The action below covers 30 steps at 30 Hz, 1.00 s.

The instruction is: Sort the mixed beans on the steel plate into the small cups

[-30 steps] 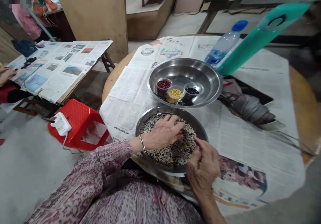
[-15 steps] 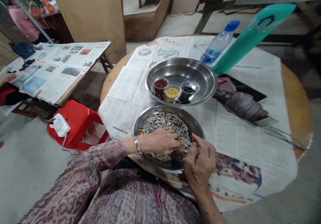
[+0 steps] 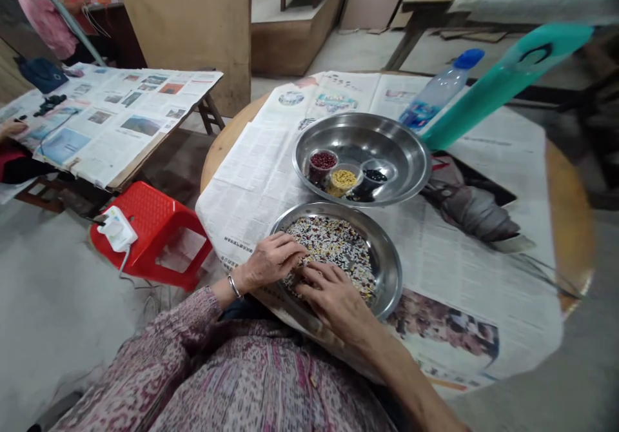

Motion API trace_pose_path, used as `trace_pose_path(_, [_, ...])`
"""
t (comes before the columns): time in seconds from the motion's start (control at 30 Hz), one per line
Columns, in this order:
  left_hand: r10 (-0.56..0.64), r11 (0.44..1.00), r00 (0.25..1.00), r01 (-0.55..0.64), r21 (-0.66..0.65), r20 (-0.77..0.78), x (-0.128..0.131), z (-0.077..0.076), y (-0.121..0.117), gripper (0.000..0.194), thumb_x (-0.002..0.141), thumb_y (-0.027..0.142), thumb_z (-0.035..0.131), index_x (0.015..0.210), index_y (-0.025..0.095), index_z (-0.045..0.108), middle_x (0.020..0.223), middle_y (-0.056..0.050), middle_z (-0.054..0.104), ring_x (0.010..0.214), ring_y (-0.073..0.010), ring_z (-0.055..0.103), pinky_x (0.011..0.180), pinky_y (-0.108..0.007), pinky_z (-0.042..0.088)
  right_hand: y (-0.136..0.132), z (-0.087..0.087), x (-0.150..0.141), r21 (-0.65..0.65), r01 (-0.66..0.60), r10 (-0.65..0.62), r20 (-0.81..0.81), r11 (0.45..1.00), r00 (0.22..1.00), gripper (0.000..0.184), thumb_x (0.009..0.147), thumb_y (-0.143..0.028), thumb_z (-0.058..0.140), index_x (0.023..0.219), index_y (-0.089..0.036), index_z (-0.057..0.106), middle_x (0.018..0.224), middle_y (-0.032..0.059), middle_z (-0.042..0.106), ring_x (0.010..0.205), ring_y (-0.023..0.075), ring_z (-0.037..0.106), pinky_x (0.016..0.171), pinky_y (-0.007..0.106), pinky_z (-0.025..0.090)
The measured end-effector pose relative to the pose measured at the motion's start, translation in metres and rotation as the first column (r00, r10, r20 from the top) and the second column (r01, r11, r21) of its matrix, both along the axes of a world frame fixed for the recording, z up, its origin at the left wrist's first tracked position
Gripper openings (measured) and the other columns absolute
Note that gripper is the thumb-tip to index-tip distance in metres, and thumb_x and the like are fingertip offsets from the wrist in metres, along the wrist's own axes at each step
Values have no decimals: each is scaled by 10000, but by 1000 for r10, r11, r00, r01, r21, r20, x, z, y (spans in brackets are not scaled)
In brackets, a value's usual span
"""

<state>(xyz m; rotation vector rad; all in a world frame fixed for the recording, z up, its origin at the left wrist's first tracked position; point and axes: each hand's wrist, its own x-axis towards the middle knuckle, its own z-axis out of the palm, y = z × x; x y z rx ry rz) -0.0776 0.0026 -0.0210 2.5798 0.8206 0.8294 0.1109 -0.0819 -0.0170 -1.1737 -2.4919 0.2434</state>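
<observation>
A steel bowl (image 3: 394, 277) near me holds a mix of white grains (image 3: 338, 242) with dark, red and yellow beans among them. My left hand (image 3: 273, 261) is over the bowl's left rim, fingers curled together and pointing at the grains; whatever they pinch is hidden. Right beside it, my right hand (image 3: 338, 296) reaches over the front rim, its fingers slightly apart and touching the grains. Behind stands a larger steel basin (image 3: 387, 138) with three clear cups inside: red beans (image 3: 323, 160), yellow beans (image 3: 343, 179) and black beans (image 3: 375, 175).
Newspaper (image 3: 251, 174) covers the round wooden table. A water bottle (image 3: 435, 93), a teal sleeve-like object (image 3: 507, 87) and a folded grey umbrella (image 3: 478, 213) lie or stand behind and right. At left are a red stool (image 3: 149, 219) with a white plug adapter (image 3: 117, 229) and another newspaper-covered table (image 3: 140, 109).
My left hand has drawn back leftward from the middle of the grains to the rim. My right hand has come left from the right rim onto the grains. The view has shifted slightly.
</observation>
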Motion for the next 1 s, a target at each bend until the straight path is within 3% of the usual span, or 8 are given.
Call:
trace_pose_path(0.1, [-10, 1000, 989, 8, 16, 149, -3, -7, -2, 131, 950, 219, 516, 930, 148, 624, 864, -59, 679, 851, -158, 606, 831, -315, 509, 24, -4, -1, 61, 20, -23, 55, 998, 998, 240, 867, -147, 571, 1051, -234, 697, 1224, 91, 646, 1190, 247, 494, 1009, 447, 396])
trace_pose_path(0.2, [-58, 998, 987, 55, 26, 152, -5, -10, -2, 115, 920, 217, 530, 900, 155, 625, 839, -54, 684, 797, -153, 611, 807, -322, 499, 47, -9, 15, 114, 206, -210, 25, 972, 977, 224, 907, -208, 531, 1067, -211, 688, 1240, 107, 641, 1167, 260, 507, 973, 446, 425])
trace_pose_path(0.3, [-76, 997, 987, 75, 13, 138, -6, -13, 0, 117, 911, 216, 516, 890, 158, 616, 803, -46, 673, 766, -150, 601, 784, -317, 486, 52, -10, 39, 82, 464, -456, -105, 882, 884, 251, 939, -300, 481, 1040, -188, 683, 1136, 116, 663, 1051, 236, 570, 886, 388, 469])
trace_pose_path(0.4, [-71, 997, 991, 72, -8, 114, -7, -14, 0, 139, 922, 230, 491, 866, 164, 600, 757, -38, 650, 735, -150, 583, 765, -318, 475, 34, -12, 56, -21, 586, -586, -70, 810, 807, 324, 944, -412, 463, 1058, -185, 662, 975, 84, 674, 857, 205, 611, 777, 347, 485])
trace_pose_path(0.5, [-76, 997, 994, 78, -23, 84, -7, -14, 0, 168, 935, 242, 469, 838, 171, 586, 736, -39, 634, 727, -154, 576, 753, -323, 468, 10, -18, 55, -67, 558, -558, 25, 827, 829, 428, 891, -499, 522, 1149, -172, 621, 993, 92, 659, 865, 224, 619, 774, 363, 495])
trace_pose_path(0.6, [-69, 997, 995, 70, -20, 72, -8, -12, -1, 179, 939, 243, 458, 830, 173, 583, 724, -40, 622, 728, -159, 571, 748, -328, 467, 4, -27, 40, -106, 518, -521, -1, 849, 853, 376, 867, -416, 534, 1142, -174, 620, 1041, 103, 656, 883, 219, 628, 766, 352, 505])
trace_pose_path(0.87, [-52, 999, 978, 51, 8, 202, -8, -9, -5, 110, 938, 198, 473, 916, 153, 571, 869, -71, 635, 855, -168, 585, 840, -350, 500, 43, -14, -9, -437, 394, -517, -207, 808, 831, 202, 784, -247, 498, 842, -196, 685, 727, 19, 683, 645, 161, 587, 671, 299, 475])
trace_pose_path(1.0, [8, 1000, 960, -13, 16, 281, -10, -8, -8, 159, 931, 231, 473, 1046, 144, 540, 1044, -126, 608, 1029, -222, 560, 934, -436, 484, 56, -6, -31, -297, 184, -268, -276, 937, 923, 234, 784, -131, 483, 890, -195, 682, 892, 55, 707, 820, 182, 606, 769, 324, 486])
